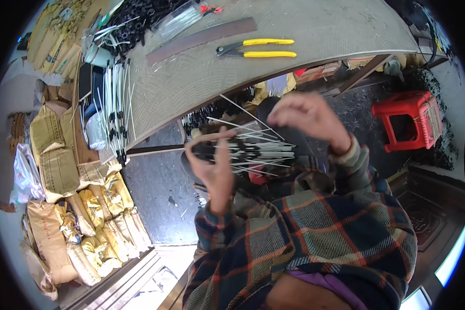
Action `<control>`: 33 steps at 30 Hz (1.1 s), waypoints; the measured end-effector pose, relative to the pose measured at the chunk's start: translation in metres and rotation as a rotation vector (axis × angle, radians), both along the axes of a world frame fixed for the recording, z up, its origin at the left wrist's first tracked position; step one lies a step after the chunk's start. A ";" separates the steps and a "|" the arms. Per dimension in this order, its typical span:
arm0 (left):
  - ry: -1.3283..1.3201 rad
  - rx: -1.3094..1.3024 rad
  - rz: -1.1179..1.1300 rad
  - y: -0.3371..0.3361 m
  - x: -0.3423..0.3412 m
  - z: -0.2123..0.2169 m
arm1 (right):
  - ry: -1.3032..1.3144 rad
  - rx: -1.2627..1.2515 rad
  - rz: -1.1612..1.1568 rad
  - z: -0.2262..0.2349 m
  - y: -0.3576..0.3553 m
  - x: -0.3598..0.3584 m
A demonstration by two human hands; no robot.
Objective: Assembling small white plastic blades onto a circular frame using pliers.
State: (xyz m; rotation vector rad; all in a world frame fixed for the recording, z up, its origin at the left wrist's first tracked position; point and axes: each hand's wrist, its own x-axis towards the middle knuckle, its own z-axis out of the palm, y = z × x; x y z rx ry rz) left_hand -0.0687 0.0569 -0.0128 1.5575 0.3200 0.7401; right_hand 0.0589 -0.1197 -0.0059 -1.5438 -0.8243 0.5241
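A bundle of thin white rods (268, 151) with black pieces along them lies across my lap, some rods sticking out at angles. My left hand (215, 168) is at the bundle's left end, its fingers apart and nothing plainly held. Above the bundle's right side hovers my right hand (315, 118), its fingers curved and smeared by motion. One loose rod (248, 113) slants up from the bundle, passing close to the right fingertips. Whether those fingers touch or hold anything cannot be made out.
On the grey table (201, 82) ahead lie yellow-handled cutting pliers (258, 48) and a brown strip (201, 40). More white rods (118, 103) hang over its left edge. Wrapped paper packages (95, 227) fill the left side. A red stool (405, 120) stands at right.
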 end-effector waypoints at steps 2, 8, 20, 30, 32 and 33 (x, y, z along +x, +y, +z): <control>0.076 -0.165 0.155 0.029 -0.017 -0.009 | -0.089 -0.140 -0.172 -0.012 -0.003 0.018; -0.016 -0.321 0.200 0.047 -0.054 -0.019 | 0.343 -0.222 0.045 -0.154 0.060 0.023; -0.035 0.092 0.063 0.042 -0.071 -0.001 | 0.220 -0.296 0.992 -0.027 0.100 -0.050; -0.109 0.336 0.017 0.084 -0.086 0.041 | -1.295 -0.544 -0.324 -0.007 0.065 0.107; -0.053 0.231 0.010 0.081 -0.083 0.025 | -1.310 -0.570 -0.258 -0.014 0.065 0.113; -0.003 0.250 0.012 0.080 -0.082 0.023 | -1.436 -0.487 -0.272 -0.016 0.067 0.116</control>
